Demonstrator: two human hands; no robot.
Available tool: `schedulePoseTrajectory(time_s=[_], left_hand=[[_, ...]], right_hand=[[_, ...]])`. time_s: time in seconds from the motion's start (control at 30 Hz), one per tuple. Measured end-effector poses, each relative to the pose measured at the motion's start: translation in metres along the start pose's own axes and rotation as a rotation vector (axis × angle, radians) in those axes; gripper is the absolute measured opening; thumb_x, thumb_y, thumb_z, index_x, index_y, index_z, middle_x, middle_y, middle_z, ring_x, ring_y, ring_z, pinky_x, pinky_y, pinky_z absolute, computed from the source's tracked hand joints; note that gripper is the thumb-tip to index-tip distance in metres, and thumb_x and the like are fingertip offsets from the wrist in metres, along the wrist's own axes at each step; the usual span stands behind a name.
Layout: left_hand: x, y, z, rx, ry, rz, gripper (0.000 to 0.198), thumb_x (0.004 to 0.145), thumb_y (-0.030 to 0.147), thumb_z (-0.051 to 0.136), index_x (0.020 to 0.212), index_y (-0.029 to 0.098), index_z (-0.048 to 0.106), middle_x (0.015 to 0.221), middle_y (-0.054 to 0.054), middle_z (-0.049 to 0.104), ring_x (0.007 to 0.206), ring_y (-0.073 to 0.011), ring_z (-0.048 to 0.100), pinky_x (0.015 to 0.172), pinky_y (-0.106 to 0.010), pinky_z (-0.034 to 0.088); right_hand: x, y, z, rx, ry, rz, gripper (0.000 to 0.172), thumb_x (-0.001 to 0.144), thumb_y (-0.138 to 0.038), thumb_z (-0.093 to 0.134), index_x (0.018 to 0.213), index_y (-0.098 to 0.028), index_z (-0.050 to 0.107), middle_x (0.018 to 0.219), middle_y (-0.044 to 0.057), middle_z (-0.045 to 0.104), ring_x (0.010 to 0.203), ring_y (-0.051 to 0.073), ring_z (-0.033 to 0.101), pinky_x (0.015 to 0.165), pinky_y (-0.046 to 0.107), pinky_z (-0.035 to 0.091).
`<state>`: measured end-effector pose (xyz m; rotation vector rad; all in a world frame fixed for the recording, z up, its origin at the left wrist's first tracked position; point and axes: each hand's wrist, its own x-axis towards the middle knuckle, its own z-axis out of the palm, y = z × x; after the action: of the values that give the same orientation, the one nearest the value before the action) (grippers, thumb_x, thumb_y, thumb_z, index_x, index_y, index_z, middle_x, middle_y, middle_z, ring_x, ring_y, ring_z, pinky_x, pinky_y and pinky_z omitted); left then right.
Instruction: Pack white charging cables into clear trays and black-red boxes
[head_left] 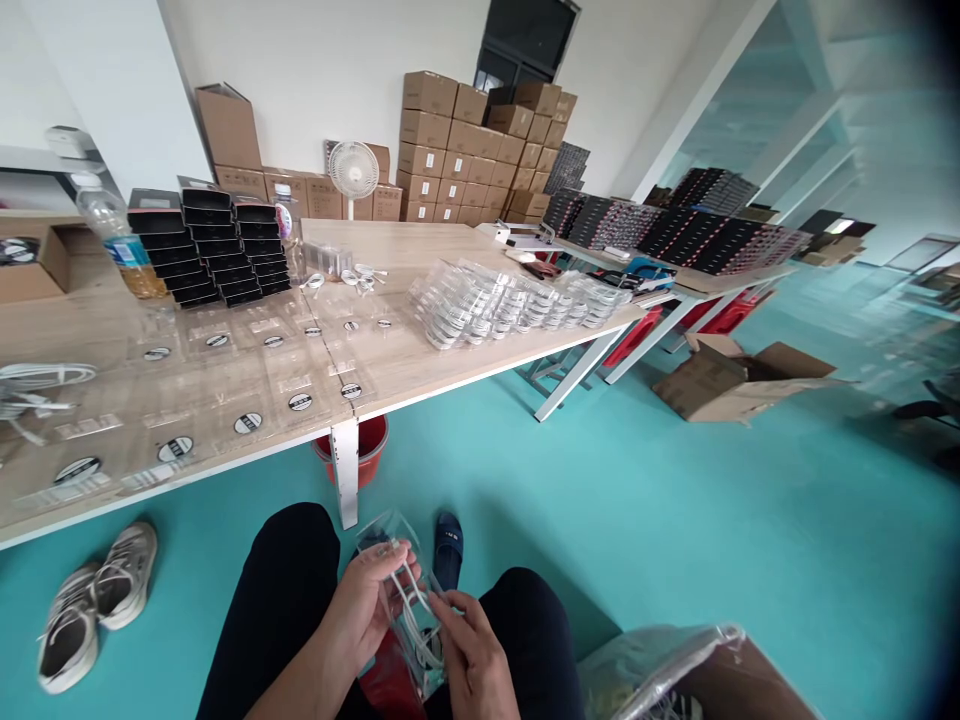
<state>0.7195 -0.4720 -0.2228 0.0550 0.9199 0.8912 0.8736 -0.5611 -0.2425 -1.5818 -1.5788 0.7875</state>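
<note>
- Holding a clear plastic pouch (386, 535) over the lap, the left hand (365, 605) curls its fingers around the pouch and a white cable (411, 600) coiled against it.
- The right hand (471, 655) pinches the cable's lower loop between thumb and fingertips.
- Ahead stands a wooden table (420, 370) bearing stacked clear packs (510, 300).
- White sneakers (94, 600) lie on the floor, left.

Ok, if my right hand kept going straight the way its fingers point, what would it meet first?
Your right hand points up-left: first the white cable at its fingertips, partly in the clear bag your left hand holds, then probably that hand.
</note>
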Motion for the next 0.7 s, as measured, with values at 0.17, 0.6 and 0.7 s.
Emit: schedulePoseTrajectory(time_s=[0.17, 0.6, 0.7], left_hand=[[-0.002, 0.004, 0.002, 0.001, 0.019, 0.017, 0.019, 0.071, 0.018, 0.079, 0.086, 0.014, 0.068, 0.075, -0.003, 0.068, 0.068, -0.0155, 0.068, 0.06, -0.026, 0.055], [-0.015, -0.007, 0.003, 0.252, -0.081, 0.031, 0.025, 0.06, 0.029, 0.087, 0.07, 0.013, 0.069, 0.066, -0.004, 0.066, 0.063, -0.0161, 0.063, 0.061, -0.026, 0.049], [-0.02, -0.008, 0.006, 0.287, -0.094, 0.012, 0.027, 0.059, 0.032, 0.086, 0.064, 0.014, 0.067, 0.061, -0.003, 0.064, 0.058, -0.0145, 0.059, 0.058, -0.025, 0.046]], right_hand=[[-0.005, 0.012, 0.014, 0.354, 0.123, 0.198, 0.053, 0.088, -0.05, 0.058, 0.136, -0.029, 0.052, 0.134, 0.013, 0.057, 0.102, 0.024, 0.067, 0.085, 0.036, 0.057], [0.014, -0.01, -0.008, 0.523, -0.242, 0.367, 0.067, 0.069, -0.054, 0.076, 0.124, -0.019, 0.061, 0.086, 0.005, 0.069, 0.08, 0.022, 0.063, 0.073, 0.034, 0.05], [0.021, -0.019, -0.007, 0.461, -0.254, 0.327, 0.038, 0.076, -0.04, 0.072, 0.107, -0.018, 0.069, 0.076, 0.0, 0.066, 0.07, 0.017, 0.059, 0.067, 0.028, 0.046]])
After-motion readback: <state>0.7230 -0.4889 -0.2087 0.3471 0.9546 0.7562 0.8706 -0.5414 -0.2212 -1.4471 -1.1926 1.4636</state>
